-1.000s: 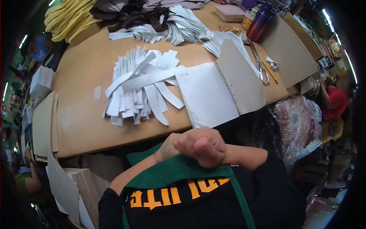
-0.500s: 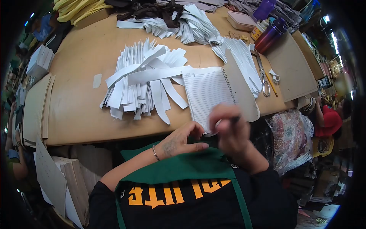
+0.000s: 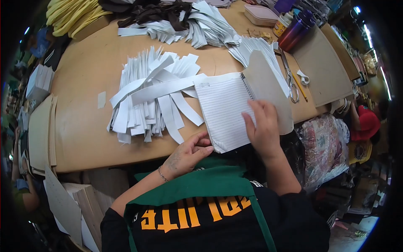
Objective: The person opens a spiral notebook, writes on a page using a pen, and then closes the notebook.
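A spiral notebook (image 3: 224, 111) lies open at the table's front edge, its lined page nearly blank with a little writing at the top left. My left hand (image 3: 187, 156) is at the page's lower left corner, fingers curled and thumb against the edge. Over the right side of the page, by the spiral and the folded brown cover (image 3: 273, 90), is my right hand (image 3: 264, 128). Its fingers are stretched, the thumb apart, and I see nothing held. A pile of white fabric strips (image 3: 140, 98) lies left of the notebook, one strip reaching its top corner.
Scissors (image 3: 289, 80), a yellow pencil (image 3: 301, 90) and a small white roll (image 3: 303, 78) lie to the right. Behind are more white strips (image 3: 212, 27), dark strips (image 3: 157, 19), a pink container (image 3: 260, 16) and a purple bottle (image 3: 297, 30). Cardboard sheets (image 3: 41, 130) rest at left.
My right hand has moved up onto the notebook and its fingers have straightened; the dark thing at its fingertips no longer shows. My left hand has come to the page's corner.
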A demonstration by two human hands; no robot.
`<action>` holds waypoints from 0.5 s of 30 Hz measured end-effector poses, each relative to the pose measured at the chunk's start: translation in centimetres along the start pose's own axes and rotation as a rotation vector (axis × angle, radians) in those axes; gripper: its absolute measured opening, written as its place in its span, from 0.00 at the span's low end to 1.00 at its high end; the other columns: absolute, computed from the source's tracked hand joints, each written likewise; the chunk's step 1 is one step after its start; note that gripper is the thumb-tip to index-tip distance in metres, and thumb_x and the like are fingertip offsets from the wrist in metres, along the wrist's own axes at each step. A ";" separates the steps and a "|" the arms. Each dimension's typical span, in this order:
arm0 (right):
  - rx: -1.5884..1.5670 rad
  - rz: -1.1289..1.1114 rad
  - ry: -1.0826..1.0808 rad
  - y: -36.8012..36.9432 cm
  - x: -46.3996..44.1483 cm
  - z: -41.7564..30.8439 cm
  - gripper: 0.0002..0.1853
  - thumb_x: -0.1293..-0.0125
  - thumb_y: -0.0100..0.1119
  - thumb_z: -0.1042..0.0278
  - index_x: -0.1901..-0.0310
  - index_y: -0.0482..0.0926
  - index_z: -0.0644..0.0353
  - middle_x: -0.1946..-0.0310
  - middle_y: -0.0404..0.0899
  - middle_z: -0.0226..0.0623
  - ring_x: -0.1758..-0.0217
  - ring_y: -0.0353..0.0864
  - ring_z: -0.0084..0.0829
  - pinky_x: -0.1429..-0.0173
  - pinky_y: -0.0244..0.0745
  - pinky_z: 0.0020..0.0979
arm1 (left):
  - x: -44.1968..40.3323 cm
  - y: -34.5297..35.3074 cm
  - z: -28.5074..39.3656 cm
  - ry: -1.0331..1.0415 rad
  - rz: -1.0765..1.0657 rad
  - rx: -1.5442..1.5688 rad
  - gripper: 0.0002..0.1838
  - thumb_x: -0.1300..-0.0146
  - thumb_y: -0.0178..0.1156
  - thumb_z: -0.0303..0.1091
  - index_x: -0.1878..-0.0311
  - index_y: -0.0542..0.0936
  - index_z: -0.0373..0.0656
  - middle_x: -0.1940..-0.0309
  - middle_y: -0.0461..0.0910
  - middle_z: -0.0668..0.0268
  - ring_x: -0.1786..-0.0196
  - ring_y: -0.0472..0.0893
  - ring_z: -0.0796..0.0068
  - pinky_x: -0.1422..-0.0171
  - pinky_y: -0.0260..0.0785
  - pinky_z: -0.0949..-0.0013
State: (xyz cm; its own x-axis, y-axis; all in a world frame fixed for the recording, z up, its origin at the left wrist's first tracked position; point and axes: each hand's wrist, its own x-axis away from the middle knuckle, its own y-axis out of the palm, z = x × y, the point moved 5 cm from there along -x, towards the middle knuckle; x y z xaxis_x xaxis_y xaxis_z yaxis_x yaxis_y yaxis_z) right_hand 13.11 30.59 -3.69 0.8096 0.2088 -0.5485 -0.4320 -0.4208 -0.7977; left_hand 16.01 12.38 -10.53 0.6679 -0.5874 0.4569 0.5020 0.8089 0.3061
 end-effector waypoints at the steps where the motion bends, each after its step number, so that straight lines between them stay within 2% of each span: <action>1: -0.042 -0.007 -0.028 -0.4 1.1 -0.3 0.18 0.52 0.62 0.75 0.57 0.72 0.64 0.65 0.69 0.41 0.62 0.70 0.41 0.57 0.67 0.35 | 0.0 -0.1 0.1 -0.022 -0.002 0.006 0.29 0.37 0.51 0.35 0.35 0.54 0.40 0.48 0.65 0.64 0.48 0.71 0.77 0.48 0.63 0.79; 5: -0.247 -0.055 -0.104 -1.4 6.0 -0.1 0.13 0.53 0.63 0.77 0.65 0.72 0.62 0.68 0.68 0.38 0.67 0.69 0.37 0.63 0.66 0.32 | -0.3 -0.2 0.4 -0.097 -0.011 0.011 0.31 0.37 0.51 0.37 0.33 0.52 0.42 0.50 0.66 0.67 0.53 0.73 0.80 0.53 0.63 0.80; 8: -0.425 -0.010 -0.012 -1.9 9.7 2.8 0.14 0.53 0.65 0.75 0.68 0.69 0.61 0.70 0.67 0.37 0.69 0.68 0.34 0.64 0.64 0.30 | -0.3 -0.2 0.4 -0.120 -0.008 -0.002 0.34 0.37 0.52 0.42 0.33 0.51 0.42 0.54 0.68 0.70 0.59 0.74 0.82 0.56 0.63 0.80; 10: -0.453 0.142 0.275 -2.1 11.9 5.8 0.19 0.53 0.67 0.67 0.65 0.66 0.60 0.68 0.66 0.38 0.66 0.66 0.31 0.62 0.63 0.30 | -0.5 -0.2 0.2 -0.164 -0.016 0.038 0.34 0.37 0.52 0.42 0.32 0.50 0.43 0.54 0.68 0.71 0.60 0.74 0.82 0.56 0.63 0.81; 11: -0.428 0.201 0.387 -2.1 12.3 7.2 0.27 0.53 0.68 0.59 0.57 0.63 0.61 0.63 0.64 0.37 0.62 0.64 0.28 0.58 0.62 0.29 | -0.6 -0.2 0.2 -0.189 -0.017 0.056 0.34 0.37 0.52 0.42 0.33 0.51 0.43 0.53 0.68 0.71 0.59 0.74 0.82 0.56 0.63 0.80; 12: -0.493 0.258 0.645 -2.0 13.3 8.6 0.37 0.56 0.70 0.53 0.50 0.60 0.63 0.55 0.62 0.37 0.53 0.64 0.30 0.51 0.62 0.30 | -0.6 -0.1 0.4 -0.211 -0.020 0.073 0.33 0.37 0.52 0.42 0.33 0.51 0.43 0.52 0.68 0.71 0.58 0.73 0.82 0.56 0.63 0.80; 14: -0.671 0.283 0.618 -1.7 11.4 9.0 0.49 0.60 0.72 0.48 0.42 0.54 0.65 0.48 0.60 0.39 0.45 0.62 0.32 0.46 0.61 0.30 | -0.9 0.1 0.7 -0.239 -0.001 0.126 0.31 0.37 0.52 0.40 0.34 0.54 0.43 0.50 0.67 0.70 0.55 0.72 0.82 0.54 0.62 0.80; 15: -0.587 0.182 0.509 -1.9 10.2 8.2 0.49 0.61 0.72 0.48 0.42 0.55 0.64 0.47 0.60 0.40 0.43 0.62 0.34 0.45 0.60 0.32 | -0.9 0.2 0.7 -0.246 0.022 0.162 0.29 0.38 0.52 0.37 0.35 0.55 0.43 0.49 0.66 0.70 0.53 0.71 0.81 0.51 0.61 0.79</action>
State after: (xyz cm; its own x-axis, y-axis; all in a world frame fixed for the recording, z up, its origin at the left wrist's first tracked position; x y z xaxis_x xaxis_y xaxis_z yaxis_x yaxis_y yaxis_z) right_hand 18.92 40.75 -9.87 0.8896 -0.2774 -0.3629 -0.4099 -0.8353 -0.3664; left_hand 15.12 13.11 -10.31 0.5141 -0.5623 0.6477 0.3814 0.8262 0.4146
